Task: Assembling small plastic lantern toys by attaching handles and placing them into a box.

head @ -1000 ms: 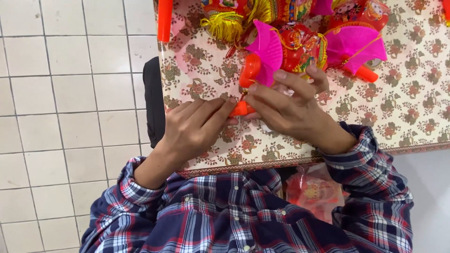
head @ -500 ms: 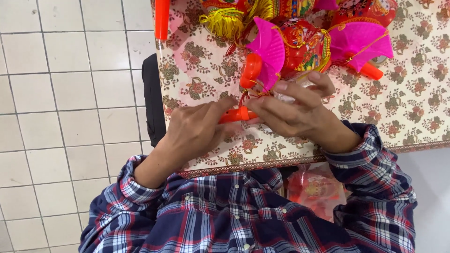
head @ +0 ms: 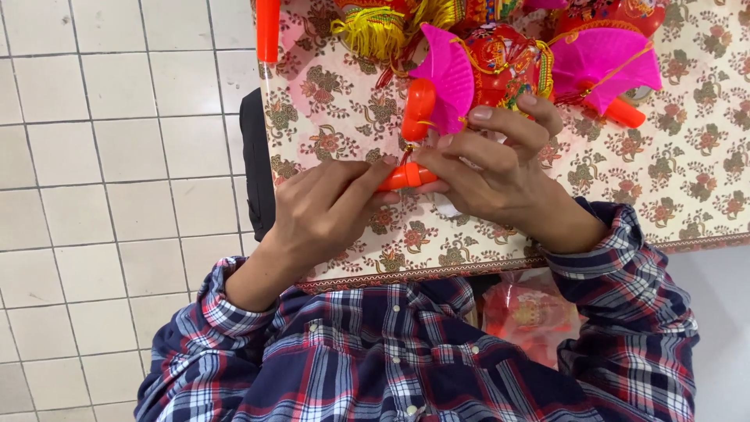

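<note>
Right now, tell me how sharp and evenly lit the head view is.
Head view: soft, even light, no harsh glare; faint shadows under the left hand and right hand on the floral tablecloth. The orange tube is sharp; the shirt's lower edge looks slightly softer.

Craft workplace: toy lanterns (head: 508, 62) heaped on floral-clothed table (head: 687, 172), tiled floor (head: 117, 156).

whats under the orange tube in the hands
Under the orange tube, held by the left hand and right hand, is the floral tablecloth. The cloth directly beneath the hands is covered.
</note>
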